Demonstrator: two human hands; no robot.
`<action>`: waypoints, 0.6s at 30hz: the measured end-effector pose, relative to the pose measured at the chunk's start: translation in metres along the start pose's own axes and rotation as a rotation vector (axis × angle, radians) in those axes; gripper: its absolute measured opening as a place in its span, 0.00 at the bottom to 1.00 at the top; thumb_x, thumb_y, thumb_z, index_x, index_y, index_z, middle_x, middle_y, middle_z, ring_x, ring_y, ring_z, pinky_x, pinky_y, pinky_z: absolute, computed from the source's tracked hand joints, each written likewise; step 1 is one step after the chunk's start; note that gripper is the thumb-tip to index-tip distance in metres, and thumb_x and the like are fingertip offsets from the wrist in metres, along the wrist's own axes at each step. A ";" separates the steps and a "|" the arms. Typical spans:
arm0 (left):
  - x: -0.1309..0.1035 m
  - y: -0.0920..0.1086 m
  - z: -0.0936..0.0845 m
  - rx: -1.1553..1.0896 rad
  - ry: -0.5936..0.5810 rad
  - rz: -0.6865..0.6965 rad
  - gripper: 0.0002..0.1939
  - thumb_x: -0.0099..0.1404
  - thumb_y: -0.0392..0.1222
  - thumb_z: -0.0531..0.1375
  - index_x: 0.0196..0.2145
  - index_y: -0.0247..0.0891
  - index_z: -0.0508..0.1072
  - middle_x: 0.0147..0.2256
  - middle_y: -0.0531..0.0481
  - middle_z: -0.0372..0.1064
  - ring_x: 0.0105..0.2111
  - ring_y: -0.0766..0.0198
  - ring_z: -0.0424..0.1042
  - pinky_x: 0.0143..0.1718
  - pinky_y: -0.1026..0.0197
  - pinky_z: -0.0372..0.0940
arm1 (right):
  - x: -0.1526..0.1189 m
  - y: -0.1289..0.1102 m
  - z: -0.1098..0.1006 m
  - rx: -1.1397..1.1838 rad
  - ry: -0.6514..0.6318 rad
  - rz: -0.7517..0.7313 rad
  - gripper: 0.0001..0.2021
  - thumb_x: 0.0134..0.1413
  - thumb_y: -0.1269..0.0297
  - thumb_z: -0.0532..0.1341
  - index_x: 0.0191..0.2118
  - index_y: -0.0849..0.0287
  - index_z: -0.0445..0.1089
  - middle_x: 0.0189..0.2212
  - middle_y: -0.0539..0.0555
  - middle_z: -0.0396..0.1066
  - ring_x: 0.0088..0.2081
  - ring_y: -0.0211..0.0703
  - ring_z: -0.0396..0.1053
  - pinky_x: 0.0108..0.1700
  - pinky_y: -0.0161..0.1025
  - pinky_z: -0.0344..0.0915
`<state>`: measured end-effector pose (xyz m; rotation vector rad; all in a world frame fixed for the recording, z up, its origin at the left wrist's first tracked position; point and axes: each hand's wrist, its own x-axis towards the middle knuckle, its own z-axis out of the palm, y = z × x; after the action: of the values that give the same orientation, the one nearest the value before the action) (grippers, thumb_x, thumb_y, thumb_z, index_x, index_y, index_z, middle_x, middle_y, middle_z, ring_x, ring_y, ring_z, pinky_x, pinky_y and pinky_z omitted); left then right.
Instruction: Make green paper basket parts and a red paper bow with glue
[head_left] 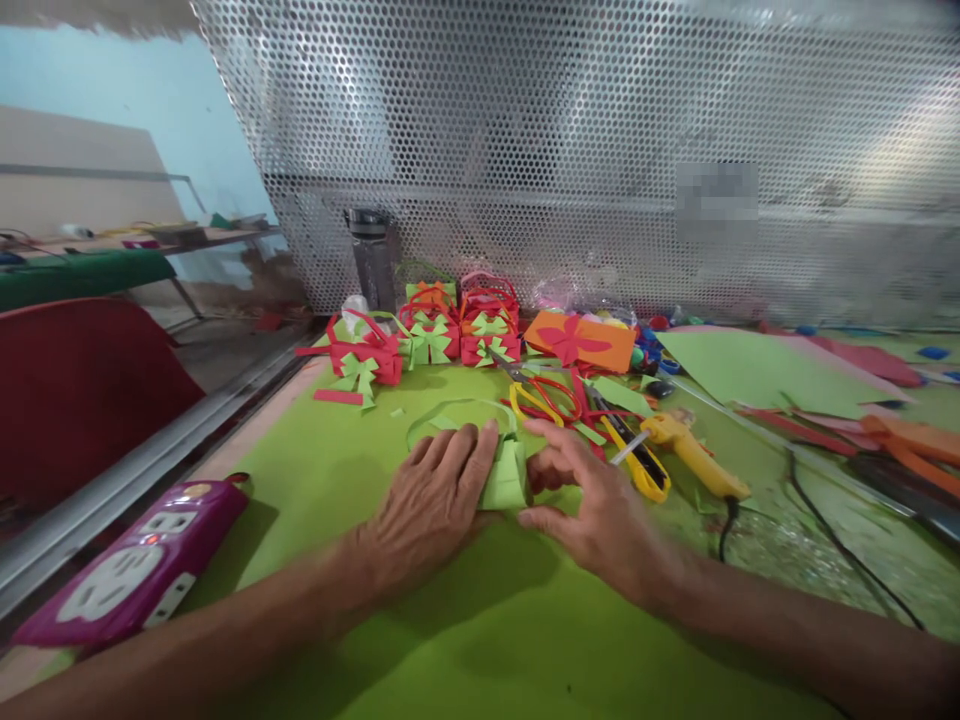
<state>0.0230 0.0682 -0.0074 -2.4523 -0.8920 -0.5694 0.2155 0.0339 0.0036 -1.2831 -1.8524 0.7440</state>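
A small light-green paper basket [504,480] with a thin paper strip handle [450,405] lies on the green work surface in front of me. My left hand [442,480] is over its left part, fingers together and gripping it; its thumb is mostly hidden. My right hand [585,490] is at the basket's right side, with fingers curved and thumb apart from them. Its fingertips are close to the basket's edge; whether they touch it I cannot tell. Right of that hand lie a yellow glue gun [694,455], a yellow utility knife [637,465] and orange-handled scissors [551,395].
Several red and green paper baskets with bows [427,340] stand at the back, beside an orange paper box [577,342] and a dark bottle [369,260]. A purple power strip [139,565] is at the left edge. Paper sheets [765,370] and a black cord [840,545] lie right. Perforated metal rises behind.
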 end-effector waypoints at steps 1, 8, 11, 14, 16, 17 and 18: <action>0.000 0.001 0.000 0.013 0.000 -0.001 0.37 0.65 0.58 0.41 0.56 0.20 0.53 0.45 0.30 0.66 0.42 0.48 0.66 0.39 0.52 0.62 | 0.001 0.000 -0.001 0.022 -0.009 0.014 0.37 0.43 0.69 0.65 0.60 0.54 0.51 0.35 0.51 0.72 0.36 0.44 0.68 0.42 0.47 0.63; 0.004 0.009 -0.004 0.167 0.117 0.104 0.22 0.66 0.41 0.48 0.53 0.21 0.60 0.42 0.31 0.68 0.39 0.48 0.68 0.35 0.52 0.61 | 0.012 -0.005 -0.007 0.403 -0.072 0.215 0.29 0.47 0.53 0.63 0.52 0.64 0.60 0.30 0.52 0.66 0.31 0.38 0.64 0.31 0.36 0.63; 0.006 0.012 -0.007 0.215 0.171 0.150 0.18 0.64 0.33 0.49 0.50 0.21 0.62 0.40 0.33 0.69 0.38 0.50 0.69 0.36 0.52 0.61 | 0.016 -0.008 -0.005 0.427 -0.084 0.212 0.17 0.47 0.53 0.62 0.38 0.61 0.67 0.22 0.45 0.59 0.24 0.33 0.57 0.25 0.32 0.57; 0.006 0.012 -0.008 0.222 0.168 0.166 0.19 0.63 0.29 0.49 0.51 0.21 0.61 0.41 0.31 0.69 0.40 0.49 0.69 0.38 0.51 0.61 | 0.016 -0.009 -0.003 0.412 -0.070 0.206 0.13 0.49 0.54 0.61 0.31 0.60 0.68 0.21 0.45 0.57 0.23 0.32 0.55 0.25 0.32 0.55; 0.005 0.012 -0.008 0.207 0.164 0.170 0.21 0.62 0.28 0.49 0.53 0.23 0.57 0.42 0.30 0.69 0.42 0.47 0.69 0.39 0.49 0.60 | 0.015 -0.010 -0.004 0.408 -0.062 0.218 0.12 0.49 0.55 0.61 0.30 0.60 0.68 0.21 0.45 0.59 0.24 0.33 0.56 0.26 0.33 0.57; 0.005 0.012 -0.008 0.191 0.161 0.171 0.22 0.62 0.27 0.49 0.55 0.24 0.55 0.43 0.30 0.69 0.43 0.47 0.69 0.40 0.48 0.60 | 0.015 -0.011 -0.004 0.413 -0.061 0.227 0.12 0.49 0.55 0.61 0.31 0.60 0.68 0.22 0.45 0.60 0.24 0.33 0.57 0.26 0.33 0.57; 0.004 0.011 -0.008 0.172 0.159 0.172 0.23 0.62 0.27 0.49 0.56 0.26 0.53 0.44 0.30 0.69 0.44 0.46 0.69 0.41 0.47 0.60 | 0.015 -0.012 -0.005 0.423 -0.061 0.237 0.12 0.49 0.56 0.62 0.33 0.60 0.69 0.22 0.45 0.61 0.24 0.33 0.58 0.27 0.33 0.58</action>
<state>0.0319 0.0581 -0.0024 -2.2656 -0.6317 -0.5904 0.2101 0.0439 0.0194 -1.2173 -1.4938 1.2387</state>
